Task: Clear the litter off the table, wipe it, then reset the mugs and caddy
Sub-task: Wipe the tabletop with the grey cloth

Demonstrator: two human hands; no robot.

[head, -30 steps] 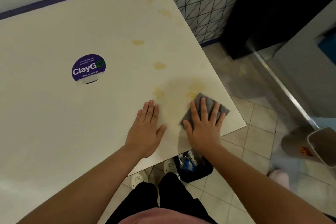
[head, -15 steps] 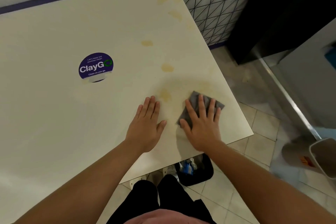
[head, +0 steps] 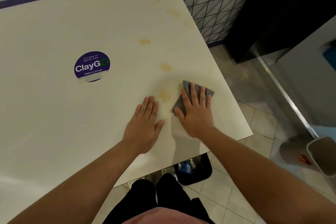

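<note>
Table [head: 54, 132] bears one grey cloth [head: 183, 100] under the flat, spread right hand [head: 197, 112]; left hand [head: 145, 123] flat beside.

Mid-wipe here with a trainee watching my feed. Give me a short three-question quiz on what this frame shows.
1. True or false: the right hand presses a grey cloth flat on the table.
2. Multiple choice: the left hand is A) holding a mug, B) lying flat on the table with fingers straight, C) lifting the cloth.
3. Fill in: the round purple sticker reads "Clean as you ___".

Key
1. True.
2. B.
3. go. Yellowish stains remain beyond the cloth, towards the far right corner.
</note>
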